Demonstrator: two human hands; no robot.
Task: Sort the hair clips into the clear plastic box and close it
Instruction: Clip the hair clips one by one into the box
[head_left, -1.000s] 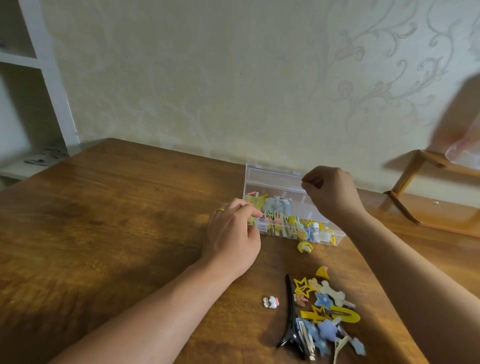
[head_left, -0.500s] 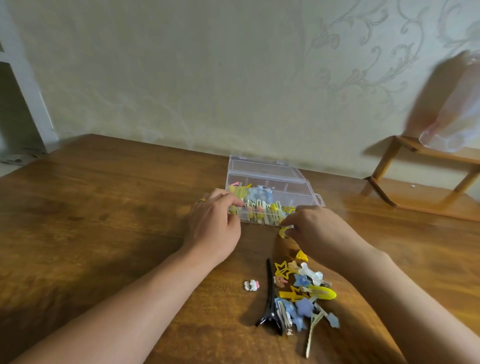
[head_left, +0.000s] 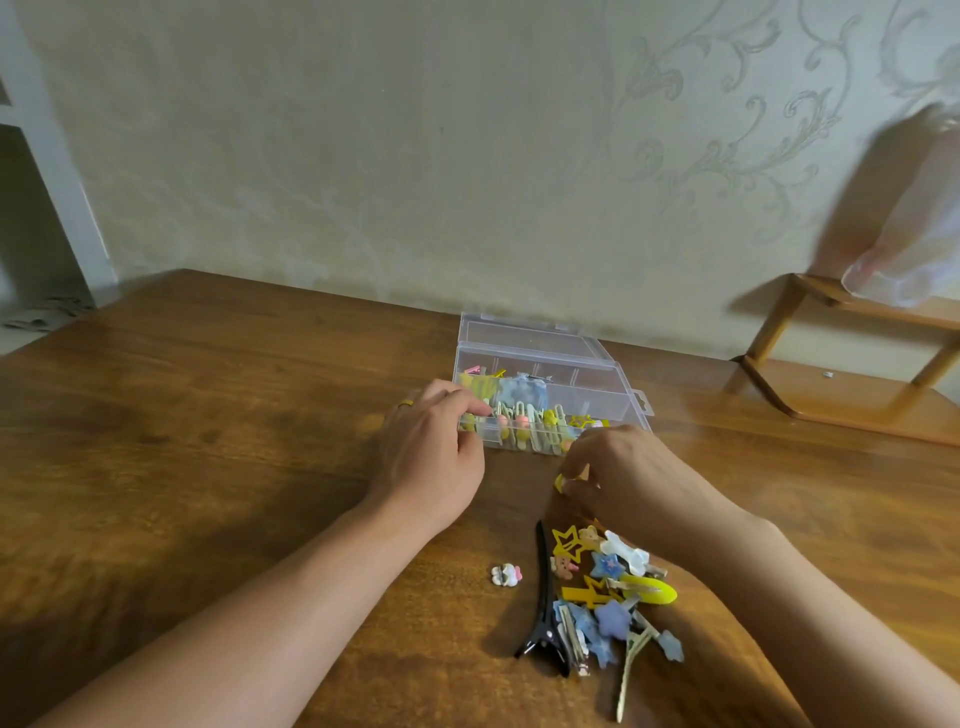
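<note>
The clear plastic box (head_left: 597, 387) lies open on the wooden table (head_left: 208, 441), lid folded back toward the wall, its near compartments full of yellow, blue and pink clips. My left hand (head_left: 431, 457) rests at the box's near-left corner, fingertips on its rim. Just in front of the box, my right hand (head_left: 623, 473) pinches a small yellow clip (head_left: 560, 482). Nearer to me lies a pile of loose clips (head_left: 608, 592): a long black clip (head_left: 545, 613), yellow stars, blue stars and a white bone shape. A small white clip (head_left: 506, 574) sits apart on its left.
A low wooden stand (head_left: 852, 364) occupies the table's far right, with a blurred translucent bag (head_left: 914, 239) above it. The wall runs close behind the box. A white shelf unit (head_left: 47, 218) stands at the far left.
My right hand came down from above the box's back compartments to the table in front of it and took hold of the yellow clip. My left hand stayed at the box.
</note>
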